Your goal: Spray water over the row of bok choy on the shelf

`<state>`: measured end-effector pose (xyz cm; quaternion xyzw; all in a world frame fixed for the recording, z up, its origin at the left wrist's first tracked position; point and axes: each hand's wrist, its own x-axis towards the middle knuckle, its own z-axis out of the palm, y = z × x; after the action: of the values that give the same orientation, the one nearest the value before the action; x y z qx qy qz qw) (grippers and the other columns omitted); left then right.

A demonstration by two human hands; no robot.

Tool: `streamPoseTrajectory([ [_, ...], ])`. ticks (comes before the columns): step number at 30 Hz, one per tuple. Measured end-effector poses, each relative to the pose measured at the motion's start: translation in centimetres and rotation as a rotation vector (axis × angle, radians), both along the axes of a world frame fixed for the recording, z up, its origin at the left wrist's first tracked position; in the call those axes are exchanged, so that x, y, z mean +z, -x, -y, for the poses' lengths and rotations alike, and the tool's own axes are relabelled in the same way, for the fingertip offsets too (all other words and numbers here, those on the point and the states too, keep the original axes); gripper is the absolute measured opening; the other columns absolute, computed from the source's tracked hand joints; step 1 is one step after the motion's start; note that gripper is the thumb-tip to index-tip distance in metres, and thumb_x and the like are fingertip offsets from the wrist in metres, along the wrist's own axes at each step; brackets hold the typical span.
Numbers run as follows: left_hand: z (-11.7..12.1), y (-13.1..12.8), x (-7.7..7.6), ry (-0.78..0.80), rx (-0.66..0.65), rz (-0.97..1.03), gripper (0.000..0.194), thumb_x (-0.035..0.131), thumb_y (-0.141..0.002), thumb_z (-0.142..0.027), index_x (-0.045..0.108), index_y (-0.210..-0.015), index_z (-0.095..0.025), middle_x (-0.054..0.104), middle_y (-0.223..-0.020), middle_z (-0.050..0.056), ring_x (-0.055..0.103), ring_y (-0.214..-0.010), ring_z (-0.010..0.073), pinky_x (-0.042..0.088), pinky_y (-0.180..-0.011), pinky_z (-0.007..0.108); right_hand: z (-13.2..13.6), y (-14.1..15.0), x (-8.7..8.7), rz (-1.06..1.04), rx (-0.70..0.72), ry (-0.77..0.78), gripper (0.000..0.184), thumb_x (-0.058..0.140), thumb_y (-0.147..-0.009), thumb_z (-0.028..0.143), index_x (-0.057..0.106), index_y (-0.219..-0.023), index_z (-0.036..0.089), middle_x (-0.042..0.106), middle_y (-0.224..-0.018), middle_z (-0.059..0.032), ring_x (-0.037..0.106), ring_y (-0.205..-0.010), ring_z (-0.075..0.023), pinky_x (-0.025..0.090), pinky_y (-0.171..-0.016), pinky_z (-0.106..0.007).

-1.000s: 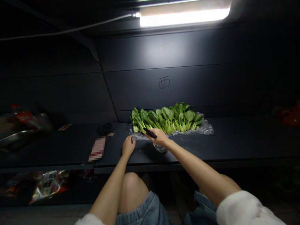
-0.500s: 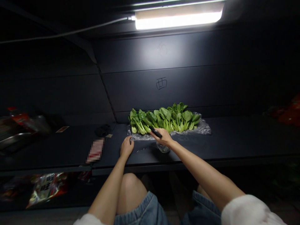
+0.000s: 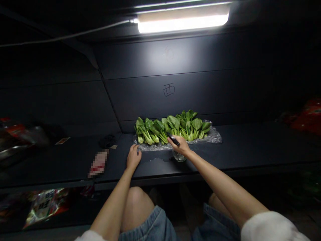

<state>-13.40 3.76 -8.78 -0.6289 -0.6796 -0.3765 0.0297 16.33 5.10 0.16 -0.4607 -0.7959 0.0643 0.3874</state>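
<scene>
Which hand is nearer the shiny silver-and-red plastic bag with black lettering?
Left. The left hand is above, right of the bag; the right hand is farther right, by the leafy green vegetables.

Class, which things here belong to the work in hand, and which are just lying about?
Belonging:
leafy greens
clear plastic under them
clear bottle with black top, seemingly a sprayer, in the right hand

Lying about:
pixelated item left of the left hand
small flat card farther left
shiny snack bag on the lower shelf
</scene>
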Motion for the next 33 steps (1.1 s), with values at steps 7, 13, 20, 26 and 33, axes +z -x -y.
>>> streamPoseTrajectory([
  [7,-0.4,-0.7,-0.1,-0.028,-0.046,-0.048,0.04,0.046,-0.085,-0.02,0.063,-0.119,-0.01,0.057,-0.133,0.019,0.054,-0.127,0.0295,0.044,-0.11,0.044,-0.2,-2.2,0.0,-0.066,-0.073,0.033,0.042,0.044,-0.092,0.051,0.058,-0.066,0.021,0.066,-0.067,-0.0036,0.06,-0.064,-0.017,0.035,-0.058,-0.024],
  [13,-0.9,-2.4,0.0,-0.049,-0.088,-0.055,0.04,0.046,-0.084,-0.02,0.063,-0.119,-0.011,0.058,-0.132,0.017,0.054,-0.126,0.0287,0.042,-0.112,0.045,0.1,-3.5,0.0,-0.114,-0.104,0.03,0.043,0.042,-0.092,0.052,0.057,-0.066,0.021,0.066,-0.067,-0.0041,0.06,-0.064,-0.0173,0.035,-0.057,-0.025],
  [20,-1.2,-4.2,0.5,-0.024,-0.109,-0.067,0.039,0.047,-0.084,-0.019,0.063,-0.119,-0.011,0.058,-0.133,0.017,0.053,-0.127,0.0292,0.04,-0.112,0.046,0.3,-4.9,0.1,-0.111,-0.142,0.044,0.041,0.043,-0.091,0.052,0.059,-0.067,0.022,0.067,-0.067,-0.0044,0.062,-0.065,-0.0187,0.035,-0.057,-0.025],
  [26,-1.2,-4.7,0.5,-0.003,-0.11,-0.083,0.037,0.047,-0.084,-0.019,0.064,-0.117,-0.014,0.059,-0.131,0.016,0.054,-0.126,0.0288,0.041,-0.11,0.046,0.5,-6.1,0.2,-0.112,-0.178,0.037,0.041,0.043,-0.091,0.051,0.057,-0.066,0.022,0.066,-0.066,-0.0044,0.062,-0.065,-0.019,0.037,-0.058,-0.025],
  [33,-1.4,-5.1,0.5,0.016,-0.098,-0.097,0.038,0.047,-0.084,-0.02,0.063,-0.118,-0.012,0.058,-0.132,0.017,0.054,-0.126,0.0288,0.041,-0.11,0.045,0.5,-7.4,0.1,-0.158,-0.225,0.085,0.043,0.044,-0.09,0.054,0.06,-0.066,0.021,0.067,-0.066,-0.0047,0.063,-0.065,-0.0194,0.036,-0.057,-0.025],
])
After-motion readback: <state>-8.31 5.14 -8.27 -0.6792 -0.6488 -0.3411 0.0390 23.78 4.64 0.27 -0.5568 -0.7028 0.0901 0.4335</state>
